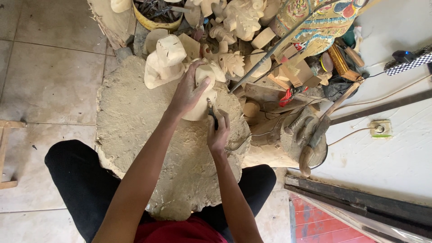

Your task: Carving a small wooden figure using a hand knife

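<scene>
Left hand (188, 92) gripped a pale, rounded wood carving (201, 96) on the rough, dusty stump (135, 121); right hand (218, 130) clenched a thin carving tool (210, 108) against it. Unfinished carvings (234, 20) crowded behind.

Pale unfinished wood carvings (238, 18) piled at top, yellow bucket (157, 18) of dark scrap beside them, painted multicoloured carved figure (315, 18) top right. Wooden mallets (310, 130) lying right of the dusty block, wall socket (380, 128) with cable further right. Dark wooden beams (360, 200) at lower right, grey floor tiles (49, 81) on left.
</scene>
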